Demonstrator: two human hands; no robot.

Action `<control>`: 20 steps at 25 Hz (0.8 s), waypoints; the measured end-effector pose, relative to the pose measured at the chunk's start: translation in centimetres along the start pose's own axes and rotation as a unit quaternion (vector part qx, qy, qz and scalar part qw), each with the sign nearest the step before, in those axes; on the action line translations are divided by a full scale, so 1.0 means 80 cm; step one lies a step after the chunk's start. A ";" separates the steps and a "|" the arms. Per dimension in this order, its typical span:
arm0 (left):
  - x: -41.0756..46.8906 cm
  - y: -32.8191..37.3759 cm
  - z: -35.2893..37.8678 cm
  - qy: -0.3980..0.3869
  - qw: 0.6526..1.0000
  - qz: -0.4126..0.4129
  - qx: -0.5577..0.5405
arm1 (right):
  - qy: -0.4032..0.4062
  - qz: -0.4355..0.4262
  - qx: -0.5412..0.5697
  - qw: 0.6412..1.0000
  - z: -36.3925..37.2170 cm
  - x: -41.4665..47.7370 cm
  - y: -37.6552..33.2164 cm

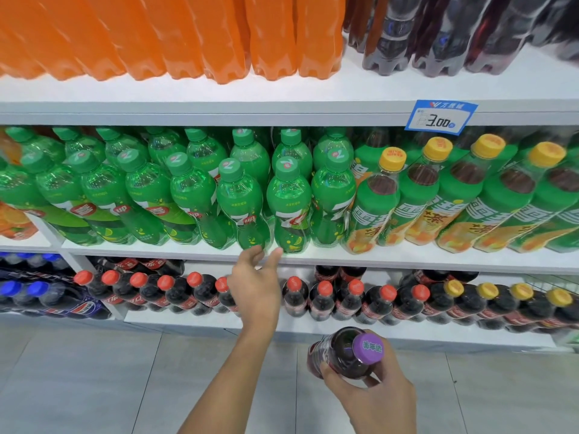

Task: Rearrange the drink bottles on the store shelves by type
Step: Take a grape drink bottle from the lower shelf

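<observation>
My right hand grips a dark grape soda bottle with a purple cap, held low in front of the bottom shelf. My left hand is raised, fingers loosely spread and holding nothing, its fingertips at the base of two green 7-Up bottles at the front of the middle shelf. Rows of green 7-Up bottles fill the left and centre of that shelf. To their right stand green-labelled tea bottles with yellow caps.
The top shelf carries orange soda bottles on the left and dark purple bottles on the right. A blue price tag hangs on its edge. Red-capped cola bottles and blue-capped Pepsi bottles line the bottom shelf. Grey floor tiles lie below.
</observation>
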State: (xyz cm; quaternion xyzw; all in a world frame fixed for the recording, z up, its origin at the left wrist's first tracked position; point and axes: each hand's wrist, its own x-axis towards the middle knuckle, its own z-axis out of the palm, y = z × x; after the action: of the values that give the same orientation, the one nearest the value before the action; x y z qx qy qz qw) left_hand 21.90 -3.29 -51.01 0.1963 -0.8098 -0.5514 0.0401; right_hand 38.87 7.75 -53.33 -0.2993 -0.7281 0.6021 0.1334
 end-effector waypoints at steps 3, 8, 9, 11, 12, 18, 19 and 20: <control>0.021 -0.004 -0.006 0.025 1.000 -0.007 0.000 | -0.001 0.003 0.000 1.000 0.001 0.001 0.000; 0.038 -0.004 -0.012 0.024 0.997 0.057 0.048 | 0.005 0.004 -0.004 1.000 0.003 0.003 -0.001; 0.039 -0.006 -0.013 0.022 0.997 0.065 0.048 | 0.005 0.004 -0.005 1.000 0.004 0.004 -0.001; 0.040 -0.008 -0.013 0.018 0.997 0.063 0.039 | 0.003 0.005 -0.006 1.000 0.004 0.007 -0.001; 0.041 -0.010 -0.012 0.017 0.997 0.069 0.038 | 0.000 0.005 -0.008 1.000 0.005 0.009 -0.002; 0.044 -0.012 -0.013 -0.003 0.996 0.068 0.051 | -0.010 0.010 -0.010 1.000 0.008 0.012 -0.007; 0.042 -0.011 -0.014 -0.011 0.997 0.056 0.054 | -0.010 0.009 -0.012 1.000 0.009 0.012 -0.007; 0.040 -0.011 -0.014 -0.019 0.997 0.045 0.057 | -0.008 0.010 -0.013 1.000 0.010 0.012 -0.007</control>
State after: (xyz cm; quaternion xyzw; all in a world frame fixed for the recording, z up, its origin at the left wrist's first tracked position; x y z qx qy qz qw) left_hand 19.54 -5.69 -51.87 0.1509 -0.8484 -0.5060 0.0382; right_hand 37.50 7.64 -53.14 -0.3034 -0.7339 0.5963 0.1171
